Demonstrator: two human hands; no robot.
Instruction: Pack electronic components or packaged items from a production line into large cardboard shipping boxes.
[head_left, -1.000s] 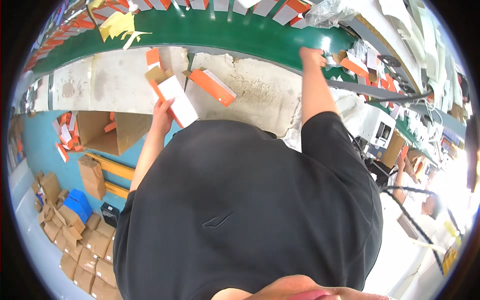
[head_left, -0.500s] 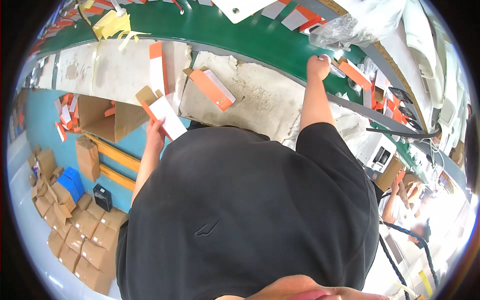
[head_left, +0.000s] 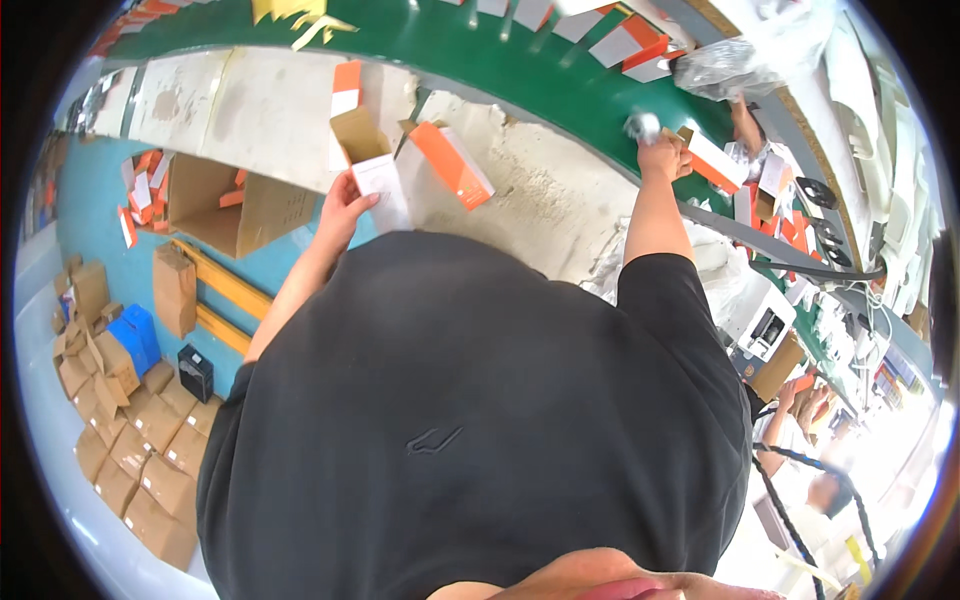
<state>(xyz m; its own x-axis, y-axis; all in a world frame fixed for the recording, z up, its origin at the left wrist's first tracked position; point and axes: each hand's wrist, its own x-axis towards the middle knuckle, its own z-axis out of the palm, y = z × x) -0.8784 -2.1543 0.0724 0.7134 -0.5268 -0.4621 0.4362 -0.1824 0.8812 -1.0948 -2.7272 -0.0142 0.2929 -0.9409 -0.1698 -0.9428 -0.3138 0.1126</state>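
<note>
My left hand (head_left: 346,208) grips a white and orange carton (head_left: 378,184), its brown inner flap standing open at the upper end. Over the green conveyor belt, my right hand (head_left: 664,158) is closed round a shiny, silvery, rounded item (head_left: 642,127), blurred and too small to name. Just right of that hand lies an open orange and white carton (head_left: 712,160). On the worn pale ledge between my hands rests another open orange carton (head_left: 452,165). A further carton (head_left: 346,88) stands behind the one I hold.
A co-worker's hand (head_left: 746,128) reaches in beside the clear plastic bag (head_left: 740,68) at far right. Several cartons line the green belt (head_left: 480,50). A large open cardboard box (head_left: 230,205) stands at left, near stacked brown boxes (head_left: 150,430). Another person (head_left: 795,440) works at lower right.
My left hand has raised its carton, turning the open end up toward the belt. My right hand has drawn back slightly and now shows a silvery item. A co-worker's hand has appeared.
</note>
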